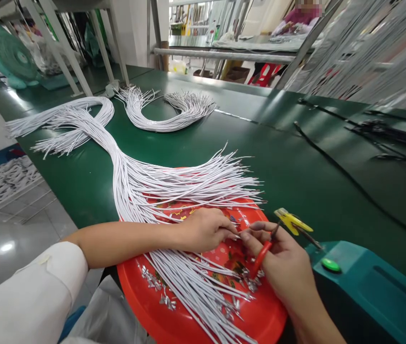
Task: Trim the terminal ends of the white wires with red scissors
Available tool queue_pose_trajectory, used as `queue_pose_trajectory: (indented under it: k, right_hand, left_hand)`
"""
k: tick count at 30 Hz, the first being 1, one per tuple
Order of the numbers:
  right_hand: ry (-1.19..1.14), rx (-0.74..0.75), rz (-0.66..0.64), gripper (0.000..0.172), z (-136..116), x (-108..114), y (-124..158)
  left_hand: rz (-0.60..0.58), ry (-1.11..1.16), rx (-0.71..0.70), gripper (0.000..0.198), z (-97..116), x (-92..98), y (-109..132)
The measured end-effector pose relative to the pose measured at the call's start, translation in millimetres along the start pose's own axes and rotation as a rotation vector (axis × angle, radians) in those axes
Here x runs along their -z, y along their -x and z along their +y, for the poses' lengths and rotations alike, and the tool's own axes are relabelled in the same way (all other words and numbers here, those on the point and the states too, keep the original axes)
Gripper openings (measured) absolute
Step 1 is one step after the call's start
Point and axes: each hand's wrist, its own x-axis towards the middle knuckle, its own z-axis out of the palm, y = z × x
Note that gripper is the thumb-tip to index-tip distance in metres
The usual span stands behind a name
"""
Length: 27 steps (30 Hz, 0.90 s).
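Observation:
My left hand reaches over the red tray with its fingers pinched on the end of a white wire. My right hand is closed beside it, thumb and fingertips meeting the left fingertips at that wire end. Held in the right hand is a red-handled tool with a dark metal tip, perhaps small scissors; its full shape is hidden. Bundles of white wires lie across the tray above and below my left forearm. Small silvery metal pieces are scattered on the flower-patterned red tray.
Further white wire bundles lie on the green table. At the right stand a teal device and a yellow clip on a stem. Black cables cross the table. Behind a metal frame sits another person.

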Motion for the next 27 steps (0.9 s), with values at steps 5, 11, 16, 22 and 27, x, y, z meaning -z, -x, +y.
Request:
queue_pose_trajectory:
  k: [5,11,16,22,27]
  right_hand:
    - [0.268,0.065,-0.093,0.026,0.2,3.0,2.4]
    - [0.213,0.009,-0.18,0.025,-9.8,3.3,3.9]
    - [-0.172,-0.289,-0.234,0.045,-15.0,7.9,5.3]
    - [-0.573,-0.488,-0.415,0.048,-6.7,5.5,8.6]
    - [-0.593,-0.38,-0.339,0.04,-4.4,-5.6,11.7]
  left_hand:
    - [-0.031,-0.092,-0.031,0.016,-4.2,-3.6,0.8]
    - [-0.084,-0.231,-0.199,0.017,-7.7,-6.6,2.6]
    - [-0.066,-0.227,-0.446,0.025,-2.1,4.1,1.6]
    - [0.057,-0.138,-0.428,0.031,-0.6,1.8,6.0]
    - [0.259,0.006,-0.303,0.023,-1.3,-4.5,4.7]
